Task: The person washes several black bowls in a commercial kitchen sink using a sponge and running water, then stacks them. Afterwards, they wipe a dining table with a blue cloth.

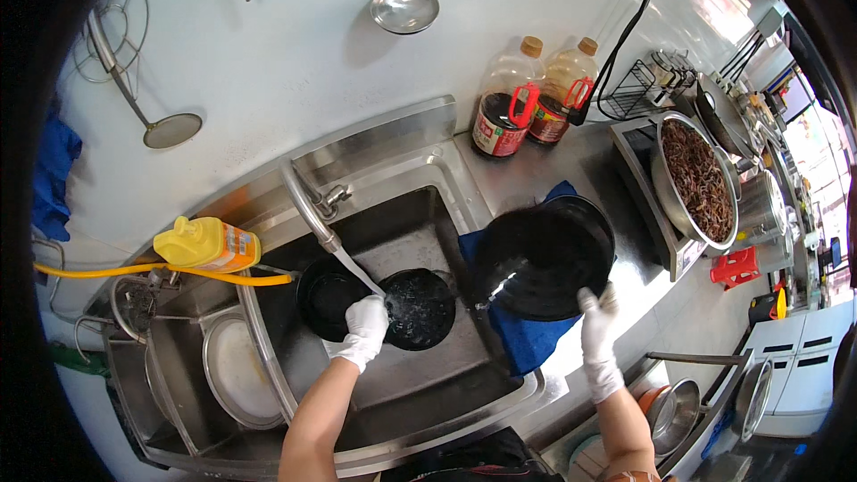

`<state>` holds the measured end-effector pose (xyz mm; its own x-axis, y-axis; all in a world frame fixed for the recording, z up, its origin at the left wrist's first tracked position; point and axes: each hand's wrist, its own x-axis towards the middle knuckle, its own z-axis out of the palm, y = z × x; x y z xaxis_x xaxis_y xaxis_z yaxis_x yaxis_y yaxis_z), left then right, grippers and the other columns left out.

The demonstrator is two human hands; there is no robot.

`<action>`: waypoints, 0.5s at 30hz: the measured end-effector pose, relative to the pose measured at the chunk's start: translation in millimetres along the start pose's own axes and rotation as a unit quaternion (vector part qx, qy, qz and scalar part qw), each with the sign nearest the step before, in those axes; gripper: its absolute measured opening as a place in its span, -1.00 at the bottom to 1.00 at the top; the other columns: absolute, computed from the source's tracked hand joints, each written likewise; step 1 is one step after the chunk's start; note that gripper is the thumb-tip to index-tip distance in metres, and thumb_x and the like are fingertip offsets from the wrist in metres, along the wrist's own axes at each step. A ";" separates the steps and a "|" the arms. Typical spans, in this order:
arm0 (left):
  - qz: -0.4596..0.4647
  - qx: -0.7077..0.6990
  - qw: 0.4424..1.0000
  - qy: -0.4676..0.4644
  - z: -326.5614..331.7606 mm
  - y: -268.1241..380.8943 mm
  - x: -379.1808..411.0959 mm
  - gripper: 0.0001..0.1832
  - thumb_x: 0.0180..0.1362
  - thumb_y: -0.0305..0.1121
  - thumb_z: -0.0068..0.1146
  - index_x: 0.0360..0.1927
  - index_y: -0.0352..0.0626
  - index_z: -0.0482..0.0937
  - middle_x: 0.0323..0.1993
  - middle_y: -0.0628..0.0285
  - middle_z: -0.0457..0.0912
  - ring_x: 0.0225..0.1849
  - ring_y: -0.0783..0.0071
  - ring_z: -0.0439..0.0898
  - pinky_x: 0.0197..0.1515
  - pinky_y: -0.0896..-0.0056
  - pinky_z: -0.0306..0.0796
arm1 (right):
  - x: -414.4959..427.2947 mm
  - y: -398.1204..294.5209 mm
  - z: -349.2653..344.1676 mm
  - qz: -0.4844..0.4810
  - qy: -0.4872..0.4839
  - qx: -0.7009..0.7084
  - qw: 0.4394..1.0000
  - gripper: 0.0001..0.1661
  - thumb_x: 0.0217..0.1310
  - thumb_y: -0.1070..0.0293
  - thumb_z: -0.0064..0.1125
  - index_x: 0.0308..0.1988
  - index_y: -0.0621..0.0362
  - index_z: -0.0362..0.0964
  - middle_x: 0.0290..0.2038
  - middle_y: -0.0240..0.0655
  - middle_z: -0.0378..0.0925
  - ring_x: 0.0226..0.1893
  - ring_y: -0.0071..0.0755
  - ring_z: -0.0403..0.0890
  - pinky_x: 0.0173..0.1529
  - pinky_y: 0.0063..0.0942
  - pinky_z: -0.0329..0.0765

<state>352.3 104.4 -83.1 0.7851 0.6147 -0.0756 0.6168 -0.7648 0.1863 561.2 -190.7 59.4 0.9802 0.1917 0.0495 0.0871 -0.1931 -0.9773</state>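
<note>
My left hand (366, 328), in a white glove, grips the edge of a round black bowl (420, 311) in the large sink basin (408, 388). Water from the faucet (311, 211) runs down beside my fingers into this bowl. Just left of it, partly behind my hand, sits another black bowl (325, 298). My right hand (599, 338), also gloved, is at the lower right rim of a larger black bowl (535, 264), with the thumb against it. That bowl overlaps another black rim (596, 214) above a blue cloth (535, 345) on the counter beside the sink.
A yellow jug (204, 244) and yellow hose (127, 270) are left of the faucet. A pan (238, 375) lies in the left basin. Two sauce bottles (502, 114) stand by the wall. Rightward, a metal bowl of reddish-brown food (696, 181) rests on a cooker (643, 194).
</note>
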 end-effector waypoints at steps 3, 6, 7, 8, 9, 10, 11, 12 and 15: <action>0.117 0.093 0.985 0.085 -18.2 3.2 1.0 -0.98 -0.09 -0.52 0.07 -0.53 -0.17 0.50 -0.65 0.19 0.48 -0.64 0.31 0.59 -0.65 0.32 0.45 | 38.9 4.9 -31.3 0.090 0.027 0.063 0.994 -0.48 0.09 0.69 -0.01 0.11 0.24 0.34 -0.04 -0.22 0.53 -0.09 -0.36 0.56 0.05 -0.44 0.49; 0.131 0.055 0.987 0.081 -39.6 -6.9 -3.3 -0.93 -0.12 -0.53 0.09 -0.50 -0.15 0.48 -0.37 0.13 0.49 -0.55 0.26 0.59 -0.56 0.28 0.48 | 52.6 13.3 -33.8 0.164 0.071 0.054 0.982 -0.55 0.10 0.64 -0.07 0.04 0.23 0.37 -0.13 -0.18 0.56 -0.42 -0.39 0.62 -0.45 -0.50 0.65; 0.141 0.033 0.986 0.087 -42.0 -13.0 -5.5 -0.91 -0.14 -0.54 0.10 -0.50 -0.15 0.49 -0.33 0.13 0.48 -0.50 0.24 0.59 -0.51 0.27 0.49 | 53.6 18.4 -34.5 0.178 0.083 0.070 0.978 -0.62 0.12 0.61 -0.04 -0.02 0.26 0.40 -0.19 -0.18 0.57 -0.47 -0.40 0.62 -0.47 -0.50 0.64; 0.152 0.012 0.984 0.094 -43.8 -20.0 -7.6 -0.89 -0.16 -0.55 0.11 -0.49 -0.14 0.49 -0.29 0.13 0.48 -0.45 0.22 0.59 -0.47 0.25 0.50 | 55.5 20.6 -37.7 0.196 0.079 0.026 0.977 -0.69 0.14 0.57 -0.02 -0.07 0.28 0.41 -0.24 -0.18 0.58 -0.52 -0.41 0.60 -0.51 -0.50 0.62; 0.162 -0.006 0.982 0.099 -47.0 -26.5 -12.1 -0.86 -0.18 -0.56 0.12 -0.48 -0.14 0.49 -0.26 0.12 0.47 -0.40 0.19 0.59 -0.42 0.24 0.51 | 56.0 22.8 -39.9 0.217 0.073 -0.017 0.973 -0.76 0.16 0.54 0.00 -0.12 0.30 0.42 -0.29 -0.17 0.58 -0.56 -0.41 0.59 -0.54 -0.51 0.60; 0.144 -0.007 0.987 0.075 -49.4 -29.5 -16.8 -0.82 -0.23 -0.59 0.13 -0.46 -0.14 0.49 -0.23 0.13 0.48 -0.32 0.16 0.58 -0.32 0.21 0.51 | 56.6 25.0 -44.8 0.235 0.068 -0.062 0.968 -0.81 0.18 0.50 0.03 -0.17 0.32 0.42 -0.34 -0.17 0.58 -0.61 -0.42 0.57 -0.57 -0.51 0.59; 0.145 -0.022 0.985 0.096 -46.4 -35.8 -22.0 -0.82 -0.22 -0.60 0.12 -0.46 -0.15 0.49 -0.22 0.13 0.49 -0.33 0.16 0.58 -0.32 0.21 0.51 | 57.4 38.6 -52.5 0.225 0.080 -0.061 0.969 -0.80 0.25 0.36 0.07 -0.30 0.31 0.41 -0.46 -0.18 0.55 -0.71 -0.43 0.52 -0.64 -0.53 0.53; 0.145 -0.034 0.982 0.118 -41.5 -46.2 -27.7 -0.82 -0.21 -0.61 0.12 -0.46 -0.16 0.49 -0.21 0.13 0.49 -0.34 0.16 0.58 -0.32 0.20 0.50 | 56.8 37.3 -53.5 0.233 0.085 -0.042 0.968 -0.74 0.26 0.30 0.08 -0.26 0.33 0.40 -0.48 -0.19 0.53 -0.71 -0.43 0.52 -0.66 -0.55 0.49; 0.118 -0.089 0.975 0.166 -30.8 -62.7 -36.1 -0.84 -0.17 -0.63 0.11 -0.46 -0.18 0.47 -0.17 0.13 0.51 -0.34 0.13 0.58 -0.32 0.18 0.50 | 50.7 39.5 -62.9 0.133 0.138 -0.080 0.978 -0.67 0.32 0.20 0.03 -0.19 0.30 0.39 -0.42 -0.26 0.51 -0.57 -0.47 0.52 -0.51 -0.56 0.48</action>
<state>283.6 136.1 -61.9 0.8241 0.4765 0.3063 0.3778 -0.8652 0.3296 625.5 -249.1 36.3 0.9808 -0.1485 -0.1264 -0.1720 -0.3534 -0.9195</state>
